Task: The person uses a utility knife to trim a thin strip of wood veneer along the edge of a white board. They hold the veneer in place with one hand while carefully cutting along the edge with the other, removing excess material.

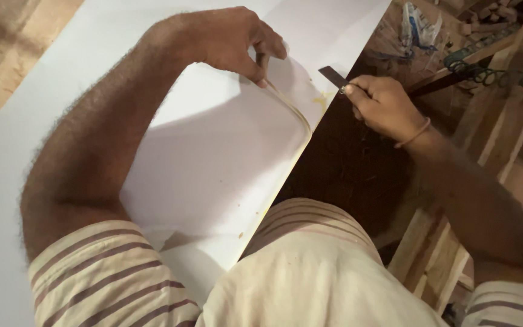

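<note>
Pale yellowish edge strip [292, 109], thin and flexible, peels up in a curve off the right edge of the white laminate board [213, 151]. My left hand [231, 39] pinches the strip's free end between thumb and forefinger, fingers closed tight on it, just above the board's edge. My right hand [385, 106] sits just right of that edge, fingers wrapped shut around a flat dark metal blade [333, 77] whose tip points at the spot where the strip parts from the board.

Judgement: the peel goes best with a low, steady pull along the edge and the blade kept flat against the board, so the laminate face isn't gouged.

Board face smooth, matte white, with small yellowish glue smears [322, 100] near the lifted corner. Right of the board: dark brown floor or panel, rough bare wooden framing [437, 242], a coiled green wire [485, 72] farther off. Striped cream sleeves at frame bottom.
</note>
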